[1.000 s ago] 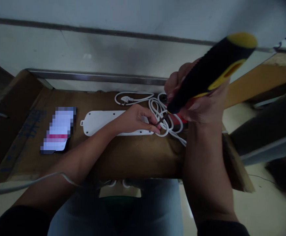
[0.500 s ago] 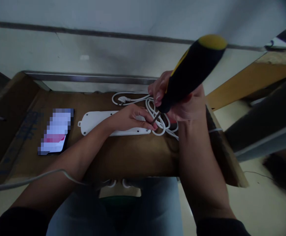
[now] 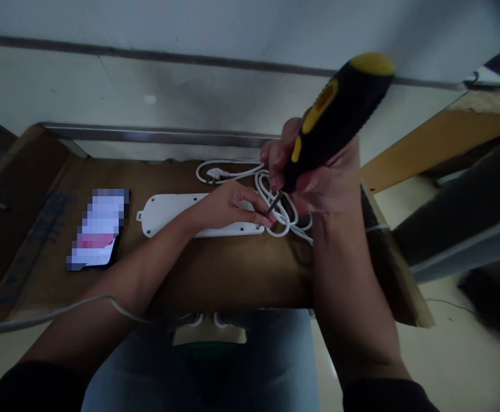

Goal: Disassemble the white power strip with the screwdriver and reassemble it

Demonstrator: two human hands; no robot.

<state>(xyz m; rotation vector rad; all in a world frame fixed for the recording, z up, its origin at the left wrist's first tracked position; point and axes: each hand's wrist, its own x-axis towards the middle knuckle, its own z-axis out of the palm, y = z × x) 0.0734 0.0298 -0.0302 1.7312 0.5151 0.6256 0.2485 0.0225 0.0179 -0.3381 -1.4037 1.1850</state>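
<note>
A white power strip (image 3: 170, 212) lies lengthwise with screw holes showing along its face. Over its right end rests my left hand (image 3: 228, 206), thumb and forefinger pinched around the tip of a screwdriver (image 3: 339, 120). Whether a screw sits between those fingertips is hidden. My right hand (image 3: 327, 183) is wrapped round the lower part of the screwdriver's thick black and yellow handle. The tool leans, its metal shaft slanting down left to the strip's right end. Beside that end, a coiled white cable (image 3: 282, 220) lies partly behind my right hand, and its plug (image 3: 217, 174) sits behind the strip.
A phone (image 3: 99, 229) with its screen lit lies left of the strip. Everything lies in a brown cardboard tray (image 3: 232, 269) with raised sides. A pale panel (image 3: 168, 91) stands behind it. A thin cable (image 3: 60, 313) crosses near my left forearm.
The screwdriver handle has turned about its length, so yellow patches now face me. My right fingers have shifted on it. My left hand and the power strip stay in place.
</note>
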